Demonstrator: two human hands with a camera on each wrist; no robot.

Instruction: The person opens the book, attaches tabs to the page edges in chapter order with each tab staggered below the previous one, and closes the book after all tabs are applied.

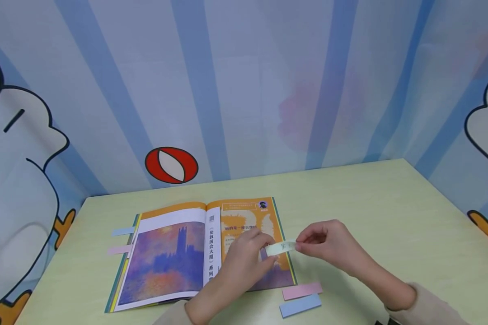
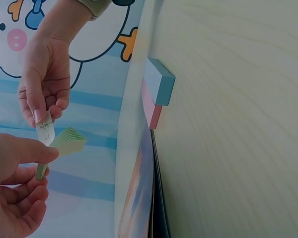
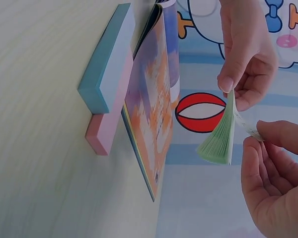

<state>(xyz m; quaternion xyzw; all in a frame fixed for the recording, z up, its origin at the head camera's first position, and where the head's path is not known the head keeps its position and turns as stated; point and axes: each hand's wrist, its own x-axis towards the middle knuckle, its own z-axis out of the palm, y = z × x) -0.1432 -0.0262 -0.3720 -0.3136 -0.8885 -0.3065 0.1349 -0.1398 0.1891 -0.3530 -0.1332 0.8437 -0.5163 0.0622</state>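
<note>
Over the right page of an open book (image 1: pixel 158 262), my left hand (image 1: pixel 246 255) pinches a pad of pale green sticky notes (image 3: pixel 219 141) by one end. Its loose end fans out in the right wrist view. Between thumb and fingertips, my right hand (image 1: pixel 333 246) pinches the end of the top note (image 2: pixel 44 131), which bears a bit of handwriting and bends away from the other sheets. Whether its other end is still stuck to the pad is hidden by the left fingers. Both hands are raised above the table.
Near the book's lower right corner lie a pink sticky-note pad (image 1: pixel 302 291) and a blue pad (image 1: pixel 300 306), side by side. A blue tab (image 1: pixel 123 231) and a pink tab (image 1: pixel 119 249) stick out from the book's left edge. A patterned wall (image 1: pixel 244 90) stands behind the table (image 1: pixel 362 198).
</note>
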